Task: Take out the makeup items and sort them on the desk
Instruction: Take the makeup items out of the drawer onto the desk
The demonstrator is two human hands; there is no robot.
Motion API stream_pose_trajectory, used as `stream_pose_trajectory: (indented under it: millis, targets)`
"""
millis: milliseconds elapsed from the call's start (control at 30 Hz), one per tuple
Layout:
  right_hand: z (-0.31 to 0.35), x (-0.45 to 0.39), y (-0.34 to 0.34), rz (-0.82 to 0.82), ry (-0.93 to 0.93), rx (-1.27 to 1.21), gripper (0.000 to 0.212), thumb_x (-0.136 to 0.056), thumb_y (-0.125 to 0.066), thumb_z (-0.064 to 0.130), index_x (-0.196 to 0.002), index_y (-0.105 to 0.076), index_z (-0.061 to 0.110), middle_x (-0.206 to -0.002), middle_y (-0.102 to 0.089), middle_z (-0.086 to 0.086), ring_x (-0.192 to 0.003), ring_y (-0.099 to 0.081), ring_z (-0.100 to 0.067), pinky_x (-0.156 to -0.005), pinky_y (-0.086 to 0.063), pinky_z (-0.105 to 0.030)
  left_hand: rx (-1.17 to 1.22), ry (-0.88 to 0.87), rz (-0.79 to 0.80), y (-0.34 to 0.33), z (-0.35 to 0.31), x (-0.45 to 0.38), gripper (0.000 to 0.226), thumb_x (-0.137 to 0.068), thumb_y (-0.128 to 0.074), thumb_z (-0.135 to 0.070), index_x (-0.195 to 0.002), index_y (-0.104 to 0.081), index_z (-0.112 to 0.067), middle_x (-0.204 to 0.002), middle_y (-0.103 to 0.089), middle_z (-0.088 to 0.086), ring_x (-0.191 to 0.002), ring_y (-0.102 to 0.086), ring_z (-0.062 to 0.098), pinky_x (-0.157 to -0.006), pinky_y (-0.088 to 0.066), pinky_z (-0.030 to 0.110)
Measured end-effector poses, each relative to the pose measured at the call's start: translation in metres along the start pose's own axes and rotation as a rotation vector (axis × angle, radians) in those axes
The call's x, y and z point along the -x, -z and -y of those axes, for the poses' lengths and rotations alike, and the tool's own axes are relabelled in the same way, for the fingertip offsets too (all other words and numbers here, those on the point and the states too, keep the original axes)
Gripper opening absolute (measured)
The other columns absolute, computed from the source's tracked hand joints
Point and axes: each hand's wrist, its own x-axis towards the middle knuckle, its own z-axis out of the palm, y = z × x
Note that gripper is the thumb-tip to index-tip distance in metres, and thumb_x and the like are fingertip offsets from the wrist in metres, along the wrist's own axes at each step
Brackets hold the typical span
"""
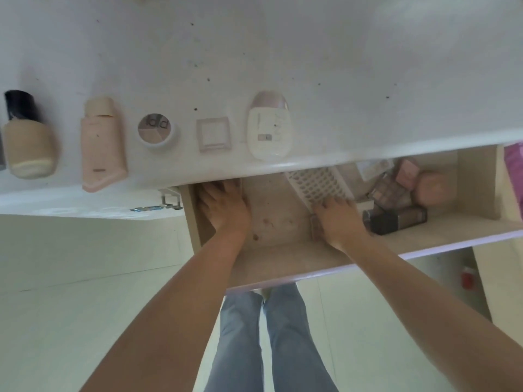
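Observation:
Five makeup items lie in a row on the white desk (283, 52): a foundation bottle (27, 142) with a black cap, a pink tube (102, 145), a round compact (157, 131), a square compact (213, 134) and a white oval bottle (268, 131). Below them the drawer (283, 250) stands pulled out. My left hand (223, 206) lies flat with fingers spread in its back left corner, holding nothing. My right hand (339, 219) rests palm down on the near end of a white perforated basket (314, 182). A small pinkish stick (315, 227) shows beside its thumb.
The drawer's right part holds an eyeshadow palette (389, 190), pink compacts (430, 188) and a dark box (396, 217). A magenta pack (513, 171) sits at the far right. My legs in jeans (268, 335) stand under the drawer on pale floor tiles.

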Motion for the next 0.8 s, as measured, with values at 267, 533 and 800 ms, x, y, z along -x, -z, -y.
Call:
stream_pose_trajectory:
  millis: [267, 533, 800]
  targets:
    - [-0.006, 0.011, -0.001, 0.006, 0.131, 0.011, 0.03, -0.095, -0.039, 0.02, -0.118, -0.058, 0.014, -0.119, -0.057, -0.01, -0.115, -0.049, -0.029, -0.101, -0.031, -0.034, 0.052, -0.085, 0.18, -0.011, 0.017, 0.045, 0.068, -0.08, -0.062, -0.035, -0.132, -0.025, -0.014, -0.133, -0.025, 0.022, -0.118, -0.033, 0.036, -0.098, -0.034, 0.04]
    - [-0.011, 0.066, 0.048, -0.408, 0.0, -0.757, 0.034, -0.087, -0.049, 0.024, -0.091, -0.067, -0.004, -0.085, -0.067, -0.02, -0.072, -0.056, -0.018, -0.065, -0.039, -0.017, 0.3, -0.476, 0.163, 0.042, 0.009, 0.1, 0.065, -0.071, -0.071, -0.03, -0.127, -0.038, -0.023, -0.14, -0.023, 0.01, -0.124, -0.027, 0.026, -0.1, -0.034, 0.03]
    - [-0.074, 0.064, 0.136, -0.599, -0.314, -1.261, 0.029, -0.083, -0.064, 0.013, -0.109, -0.051, 0.015, -0.088, -0.059, 0.001, -0.075, -0.057, -0.014, -0.059, -0.046, -0.01, 0.456, -0.614, -0.222, 0.12, -0.053, 0.11, 0.067, -0.071, -0.073, -0.037, -0.13, -0.046, -0.018, -0.144, -0.03, 0.014, -0.129, -0.032, 0.031, -0.102, -0.035, 0.033]
